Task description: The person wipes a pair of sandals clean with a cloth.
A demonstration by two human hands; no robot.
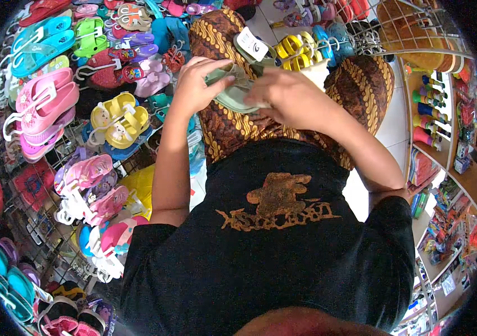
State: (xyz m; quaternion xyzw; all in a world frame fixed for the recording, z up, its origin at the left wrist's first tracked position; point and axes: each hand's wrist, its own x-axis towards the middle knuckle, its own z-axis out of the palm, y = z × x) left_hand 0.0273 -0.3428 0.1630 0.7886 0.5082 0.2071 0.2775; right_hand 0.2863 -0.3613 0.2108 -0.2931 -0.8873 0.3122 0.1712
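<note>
A pale green sandal (237,103) is held over my lap, its heel side toward me. My left hand (198,84) grips its left side, with the thumb across the top near a clear-looking strap. At its right side, my right hand (289,96) is curled with the fingertips pinched at the sandal; motion blurs it a little, and the exact spot it grips is hidden. Just beyond, the mate sandal (272,60) rests on the brown patterned cloth over my legs (221,131). A white hanger tag (253,45) lies at that sandal.
Racks of children's sandals crowd the left, including a yellow pair (119,119) and a pink pair (48,101). More yellow sandals (300,50) stand ahead, beside a wire grid (417,25). Shelves of small goods (445,224) line the right. White floor tiles (392,123) show between.
</note>
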